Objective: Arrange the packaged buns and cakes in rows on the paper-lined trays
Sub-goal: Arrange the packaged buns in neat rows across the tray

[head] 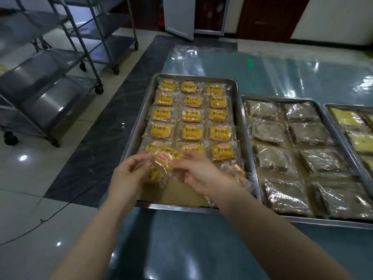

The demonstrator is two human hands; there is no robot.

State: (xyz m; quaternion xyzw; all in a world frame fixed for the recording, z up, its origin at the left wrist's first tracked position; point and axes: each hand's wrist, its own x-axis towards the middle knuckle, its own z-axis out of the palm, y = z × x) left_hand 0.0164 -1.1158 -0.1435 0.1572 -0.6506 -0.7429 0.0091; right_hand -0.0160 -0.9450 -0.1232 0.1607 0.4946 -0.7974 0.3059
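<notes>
Both ends of one packed bun (166,158) are pinched: my left grip (129,174) has the clear wrap on the left end, and my right grip (194,174) has the wrap on the right end, fingers curled narrow on it. That bun is up in the air, over the near part of the left tray (139,122), and its red and yellow label faces me upside down. Just under it I see one more yellow pack (155,176), but I cannot tell if my left grip holds that one too. On the tray the other buns (191,115) lie flat in rows of three, five rows going away from me. A blurry pack (232,170) lies near my right wrist at the tray's right side. Brown paper (171,193) shows bare at the near end of the tray. Next to it, the middle tray (323,222) holds brown cakes (308,133) in clear wrap, two in each row. The right tray (343,106) holds yellow cakes (345,117), and part of it is cut off at the edge. All three trays sit on the blue-green desk (201,239), which has a shiny plastic sheet (222,61) on it. Metal carts (50,77) on wheels stand on the floor (30,178) to the left, and a black cord (50,215) lies there.
</notes>
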